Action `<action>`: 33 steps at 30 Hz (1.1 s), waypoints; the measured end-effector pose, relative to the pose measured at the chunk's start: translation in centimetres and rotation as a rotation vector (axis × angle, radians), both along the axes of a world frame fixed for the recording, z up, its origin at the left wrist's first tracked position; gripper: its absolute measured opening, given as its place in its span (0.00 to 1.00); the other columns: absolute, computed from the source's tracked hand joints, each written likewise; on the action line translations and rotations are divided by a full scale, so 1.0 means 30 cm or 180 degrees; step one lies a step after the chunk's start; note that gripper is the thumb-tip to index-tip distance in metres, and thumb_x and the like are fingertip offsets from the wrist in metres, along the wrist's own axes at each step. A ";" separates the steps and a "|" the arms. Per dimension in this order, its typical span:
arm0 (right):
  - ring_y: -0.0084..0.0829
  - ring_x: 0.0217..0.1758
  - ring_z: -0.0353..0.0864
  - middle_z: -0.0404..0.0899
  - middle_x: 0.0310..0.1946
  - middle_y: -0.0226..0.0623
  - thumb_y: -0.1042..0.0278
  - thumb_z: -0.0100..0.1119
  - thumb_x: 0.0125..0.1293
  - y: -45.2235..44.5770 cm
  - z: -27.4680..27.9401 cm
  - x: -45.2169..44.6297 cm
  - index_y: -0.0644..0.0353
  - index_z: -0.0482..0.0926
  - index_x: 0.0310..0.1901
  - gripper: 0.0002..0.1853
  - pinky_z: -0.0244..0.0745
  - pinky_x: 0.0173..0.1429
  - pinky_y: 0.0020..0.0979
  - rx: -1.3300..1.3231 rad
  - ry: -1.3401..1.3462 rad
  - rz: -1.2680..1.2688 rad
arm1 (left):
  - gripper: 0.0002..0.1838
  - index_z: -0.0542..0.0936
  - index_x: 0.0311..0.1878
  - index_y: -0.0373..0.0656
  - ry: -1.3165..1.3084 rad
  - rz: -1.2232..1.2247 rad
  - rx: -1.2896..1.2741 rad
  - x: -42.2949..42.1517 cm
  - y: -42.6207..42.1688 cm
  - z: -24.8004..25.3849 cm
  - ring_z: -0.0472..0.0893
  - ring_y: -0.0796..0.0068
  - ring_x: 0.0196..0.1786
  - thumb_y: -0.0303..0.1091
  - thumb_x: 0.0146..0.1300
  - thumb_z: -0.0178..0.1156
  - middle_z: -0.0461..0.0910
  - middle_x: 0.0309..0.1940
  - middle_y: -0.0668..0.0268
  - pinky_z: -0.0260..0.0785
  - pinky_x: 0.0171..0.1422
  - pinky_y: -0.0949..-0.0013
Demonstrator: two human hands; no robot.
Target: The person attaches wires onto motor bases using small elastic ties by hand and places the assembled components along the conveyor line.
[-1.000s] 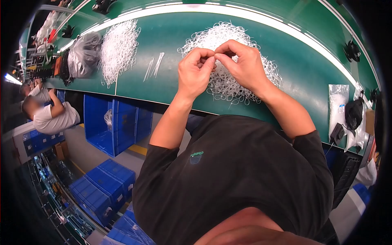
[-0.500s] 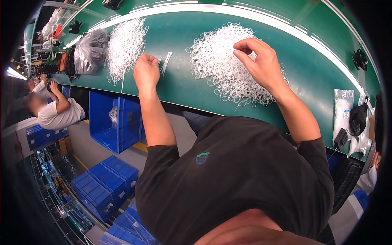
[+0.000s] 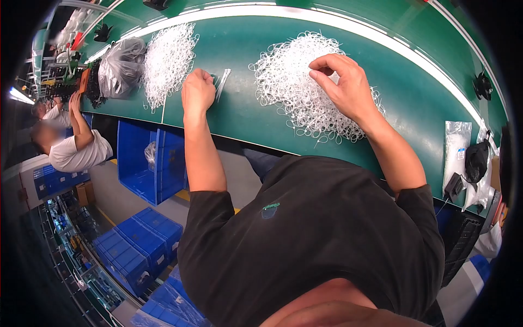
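Note:
A large heap of thin white loops [image 3: 297,82], which look like looped cable ties, lies on the green table in front of me. Over its right part is my right hand [image 3: 348,87], with thumb and index finger drawn together in a pinch. Anything between those fingertips is lost against the white heap. Further left, my left hand [image 3: 198,91] is curled closed above the table; what it holds, if anything, is hidden. Just right of it lies a small bundle of straight white strips [image 3: 223,84]. A second heap of white loops [image 3: 166,62] is beyond my left hand.
Plastic bags [image 3: 121,68] and black parts stand at the table's left. A clear bag of white strips [image 3: 456,150] and a black pouch [image 3: 477,161] lie at the right. Blue crates [image 3: 139,242] stand on the floor. A co-worker [image 3: 81,147] sits at the far left.
My left hand has shifted slightly up and right. The right hand's index finger and thumb have come closer together over the heap. The co-worker's arms have reached further forward.

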State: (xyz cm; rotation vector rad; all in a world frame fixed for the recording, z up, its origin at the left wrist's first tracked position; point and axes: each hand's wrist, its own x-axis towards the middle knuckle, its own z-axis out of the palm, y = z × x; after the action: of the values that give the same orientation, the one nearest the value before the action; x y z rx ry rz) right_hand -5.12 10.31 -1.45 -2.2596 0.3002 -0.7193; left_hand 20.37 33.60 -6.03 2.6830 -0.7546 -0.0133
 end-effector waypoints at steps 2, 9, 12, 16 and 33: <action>0.37 0.37 0.83 0.85 0.32 0.36 0.67 0.65 0.63 -0.001 0.003 -0.001 0.61 0.82 0.38 0.07 0.73 0.50 0.38 0.0019 -0.0005 0.0013 | 0.07 0.82 0.38 0.36 -0.0009 0.0096 -0.0160 0.008 0.009 0.000 0.84 0.48 0.41 0.31 0.62 0.63 0.84 0.34 0.50 0.74 0.48 0.53; 0.38 0.39 0.83 0.85 0.35 0.38 0.67 0.66 0.63 0.012 0.022 0.009 0.61 0.82 0.41 0.09 0.76 0.47 0.37 0.0162 -0.0198 0.0140 | 0.07 0.79 0.39 0.34 0.0758 0.0031 -0.2082 -0.030 0.023 0.099 0.79 0.75 0.30 0.29 0.69 0.60 0.83 0.31 0.62 0.71 0.35 0.70; 0.34 0.44 0.85 0.85 0.39 0.39 0.68 0.67 0.64 0.062 0.039 0.028 0.62 0.82 0.45 0.10 0.79 0.51 0.33 0.0496 -0.0254 0.0280 | 0.05 0.77 0.46 0.37 0.2244 -0.0778 -0.3539 -0.165 -0.058 0.172 0.74 0.83 0.29 0.28 0.74 0.57 0.80 0.35 0.64 0.64 0.32 0.78; 0.29 0.46 0.86 0.86 0.42 0.38 0.71 0.67 0.65 0.119 0.053 0.038 0.65 0.81 0.47 0.11 0.81 0.53 0.31 0.1636 -0.0118 0.0676 | 0.06 0.75 0.50 0.38 0.3482 -0.1431 -0.4329 -0.332 -0.179 0.170 0.76 0.80 0.32 0.27 0.75 0.56 0.80 0.41 0.60 0.68 0.34 0.77; 0.32 0.32 0.86 0.84 0.31 0.38 0.74 0.64 0.62 0.087 0.027 0.036 0.62 0.83 0.38 0.04 0.80 0.37 0.31 0.0735 -0.1007 -0.0057 | 0.05 0.76 0.47 0.34 0.3619 -0.1138 -0.4628 -0.473 -0.296 0.089 0.83 0.73 0.35 0.23 0.71 0.58 0.82 0.36 0.58 0.82 0.39 0.69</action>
State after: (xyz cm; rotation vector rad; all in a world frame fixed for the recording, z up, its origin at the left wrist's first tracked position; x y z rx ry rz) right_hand -4.04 12.92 -0.66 -1.8948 0.2368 -0.9838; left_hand 6.17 24.71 -3.38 0.8621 -0.4666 -0.6932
